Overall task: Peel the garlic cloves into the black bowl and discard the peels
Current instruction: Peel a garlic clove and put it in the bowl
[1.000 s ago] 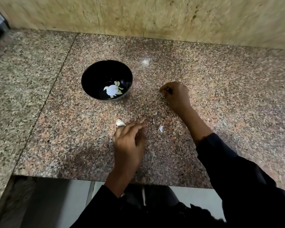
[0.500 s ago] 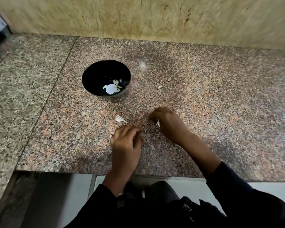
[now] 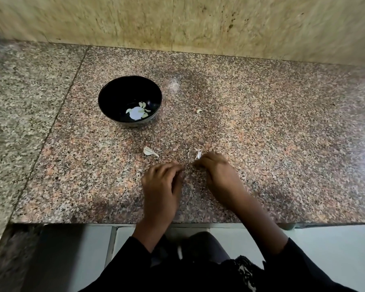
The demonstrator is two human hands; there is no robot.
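On the granite counter (image 3: 261, 144), the right hand (image 3: 217, 175) pinches what looks like garlic peel (image 3: 198, 154) while the curled left hand (image 3: 162, 186) shows no visible hold, near 1 loose clove (image 3: 150, 152), with the black bowl (image 3: 130, 100) beyond.

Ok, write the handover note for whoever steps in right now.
Left hand: fingers curled on the granite counter; whether it holds anything can't be seen.
Right hand: pinching garlic skin.
Black bowl: several peeled cloves inside.
Left: loose peel piece near the left hand, small garlic bit right of the bowl; peels not yet discarded.
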